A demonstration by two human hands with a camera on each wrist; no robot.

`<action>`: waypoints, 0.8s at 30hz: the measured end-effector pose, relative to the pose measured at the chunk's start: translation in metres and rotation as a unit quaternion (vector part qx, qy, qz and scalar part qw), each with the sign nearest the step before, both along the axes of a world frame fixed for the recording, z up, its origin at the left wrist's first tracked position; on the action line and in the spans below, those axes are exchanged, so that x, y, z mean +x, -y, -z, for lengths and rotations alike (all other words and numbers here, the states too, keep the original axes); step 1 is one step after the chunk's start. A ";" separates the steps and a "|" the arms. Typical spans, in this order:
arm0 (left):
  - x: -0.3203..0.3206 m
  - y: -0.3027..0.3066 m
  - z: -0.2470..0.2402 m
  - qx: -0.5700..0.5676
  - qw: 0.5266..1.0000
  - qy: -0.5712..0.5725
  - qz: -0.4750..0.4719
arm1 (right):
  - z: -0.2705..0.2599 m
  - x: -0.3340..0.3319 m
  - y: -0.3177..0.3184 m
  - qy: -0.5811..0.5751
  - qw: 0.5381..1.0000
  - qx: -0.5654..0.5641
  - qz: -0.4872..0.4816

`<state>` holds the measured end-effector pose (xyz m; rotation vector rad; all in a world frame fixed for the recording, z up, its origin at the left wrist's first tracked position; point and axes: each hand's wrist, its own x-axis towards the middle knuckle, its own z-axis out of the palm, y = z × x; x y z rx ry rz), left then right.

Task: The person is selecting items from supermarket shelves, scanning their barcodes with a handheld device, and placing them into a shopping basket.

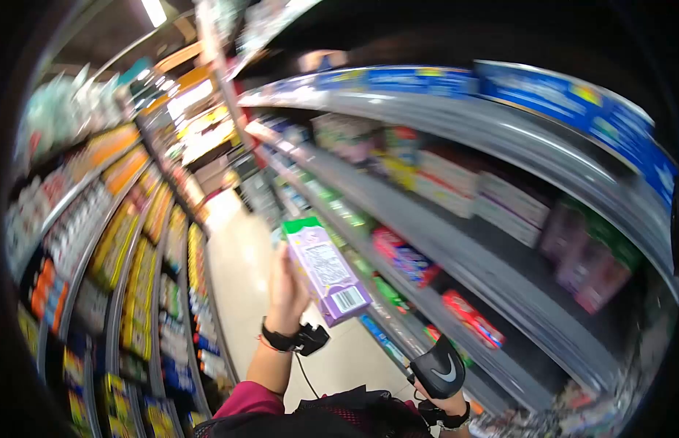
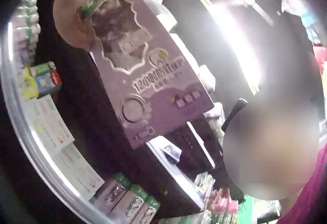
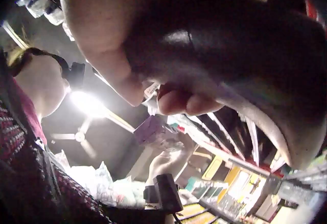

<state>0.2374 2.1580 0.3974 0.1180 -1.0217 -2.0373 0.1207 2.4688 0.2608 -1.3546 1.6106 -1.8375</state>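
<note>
My left hand [image 1: 284, 296] grips a purple box [image 1: 326, 266] with a green top, tilted, its barcode side showing in the head view. Fingers curl over the green end of the same box [image 2: 115, 88] in the left wrist view, where its printed front shows. At the lower right of the head view, my right hand [image 1: 445, 403] holds a black item [image 1: 439, 369] with a white curved mark. Close up in the right wrist view, curled fingers [image 3: 176, 101] lie against this dark item [image 3: 225, 45]; the fingertips stay below it.
Grey shelves [image 1: 456, 237] on the right carry boxes, including purple cartons with green tops [image 1: 584, 255]. Packed shelves [image 1: 113, 292] line the left. A pale floor aisle [image 1: 241, 252] runs between them. A blue label strip [image 1: 565, 98] edges the upper right shelf.
</note>
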 end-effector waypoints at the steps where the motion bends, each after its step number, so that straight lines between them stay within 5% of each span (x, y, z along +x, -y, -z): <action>1: 0.025 -0.001 0.006 0.013 1.000 0.009 -0.011 | 0.004 0.016 0.021 0.117 0.992 0.035 -0.005; 5: 0.136 0.033 0.112 0.237 0.969 -0.002 -0.069 | -0.002 0.061 0.119 -0.151 0.973 0.080 -0.155; 6: 0.164 0.035 0.133 0.260 0.958 -0.002 -0.117 | -0.016 0.078 0.145 -0.367 0.916 0.033 -0.159; 9: 0.241 0.037 0.185 0.293 0.931 0.008 -0.218 | -0.006 0.136 0.206 -0.293 0.903 0.066 -0.307; 10: 0.267 0.038 0.191 0.305 0.927 -0.013 -0.221 | -0.004 0.162 0.222 -0.130 0.921 0.143 -0.338; 11: 0.286 0.041 0.196 0.308 0.922 -0.020 -0.233 | -0.001 0.180 0.241 -0.096 0.906 0.171 -0.374; 15: 0.354 0.046 0.179 0.348 0.856 -0.034 -0.380 | 0.002 0.235 0.298 -0.165 0.791 0.296 -0.509; 17: 0.384 0.049 0.183 0.297 0.848 -0.019 -0.438 | 0.012 0.256 0.312 -0.157 0.803 0.223 -0.530; 21: 0.419 0.069 0.195 0.315 0.825 -0.041 -0.467 | 0.029 0.278 0.347 -0.159 0.772 0.268 -0.554; 24: 0.422 0.083 0.194 0.329 0.822 -0.023 -0.464 | 0.028 0.287 0.374 -0.182 0.796 0.250 -0.520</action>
